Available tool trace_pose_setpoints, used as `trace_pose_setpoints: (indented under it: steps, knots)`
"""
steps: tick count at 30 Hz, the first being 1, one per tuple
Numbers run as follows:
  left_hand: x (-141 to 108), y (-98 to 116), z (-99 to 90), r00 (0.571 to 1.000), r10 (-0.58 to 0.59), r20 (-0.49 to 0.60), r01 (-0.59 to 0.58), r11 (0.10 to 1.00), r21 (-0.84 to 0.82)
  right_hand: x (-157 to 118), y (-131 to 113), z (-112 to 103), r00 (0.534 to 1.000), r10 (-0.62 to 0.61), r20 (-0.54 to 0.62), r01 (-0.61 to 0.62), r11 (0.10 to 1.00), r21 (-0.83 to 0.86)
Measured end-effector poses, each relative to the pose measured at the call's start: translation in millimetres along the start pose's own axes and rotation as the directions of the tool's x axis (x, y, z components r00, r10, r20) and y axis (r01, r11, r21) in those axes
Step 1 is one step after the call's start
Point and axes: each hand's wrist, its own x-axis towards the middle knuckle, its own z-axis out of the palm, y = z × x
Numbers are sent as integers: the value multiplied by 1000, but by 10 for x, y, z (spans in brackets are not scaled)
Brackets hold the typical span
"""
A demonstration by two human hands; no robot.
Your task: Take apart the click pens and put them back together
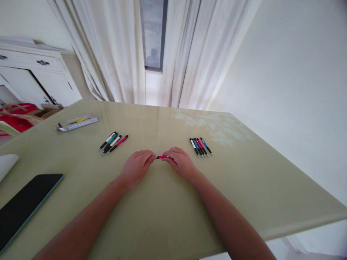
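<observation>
Between my two hands, a pink pen [163,156] with a black end lies level, low over the middle of the table. My left hand [138,165] pinches its black end. The fingers of my right hand [181,162] close round the other end and hide part of it. Left of my hands is a loose group of pens: white ones [108,139], a green one [111,141] and a pink one [119,143]. To the right, several pens lie side by side, with a blue one [206,146] at the right end.
On the pale green table [162,216], a pen box [78,123] lies at the back left and a dark tablet [27,202] at the near left. A white object [7,164] sits at the left edge. Curtains [116,50] hang behind; a wall [292,90] borders the right.
</observation>
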Motion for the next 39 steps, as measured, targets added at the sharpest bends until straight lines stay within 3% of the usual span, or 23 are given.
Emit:
trace_pose_setpoints:
  steps: [4,14,39]
  knots:
    - [-1,-11,-3,998,-67,-6,67,997,-24,4,-15,1,1000,-17,0,17,999,-30]
    - [1,-35,14,997,-11,80,11,1000,3,7,-33,12,999,-37,24,39,994,-102]
    - [18,-43,16,994,-13,109,10,1000,24,15,-63,-2,999,-26,45,32,991,-132]
